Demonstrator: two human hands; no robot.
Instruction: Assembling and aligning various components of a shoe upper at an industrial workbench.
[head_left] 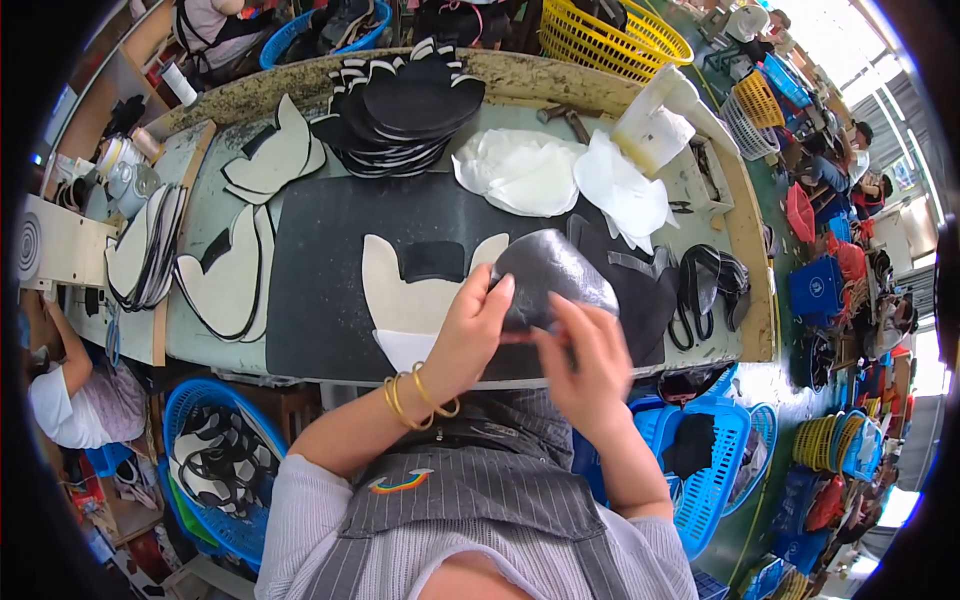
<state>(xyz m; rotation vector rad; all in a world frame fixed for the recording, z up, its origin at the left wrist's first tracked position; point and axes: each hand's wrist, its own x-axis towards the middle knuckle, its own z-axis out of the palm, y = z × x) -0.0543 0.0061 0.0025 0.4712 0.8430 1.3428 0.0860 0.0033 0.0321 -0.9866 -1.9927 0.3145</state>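
A black, glossy curved shoe-upper piece (560, 270) is raised over the workbench. My left hand (478, 325) pinches its left edge, thumb on top. At its lower edge, my right hand (590, 360) has bent fingers, slightly blurred, with the index finger on the surface and the thumb just under the rim. Beneath my hands, on a black mat (320, 290), lies a cream U-shaped upper piece (395, 290) with a black inner edge. A white sheet (405, 345) overlaps its lower part. My left wrist partly covers both.
Black pieces (420, 100) are stacked at the back, beside white thin sheets (520, 170). Cream pieces (225, 280) lie at left. Scissors (690, 310) rest at right, near a hammer (575, 125). Blue baskets (215, 400) stand below the bench, and other people work around.
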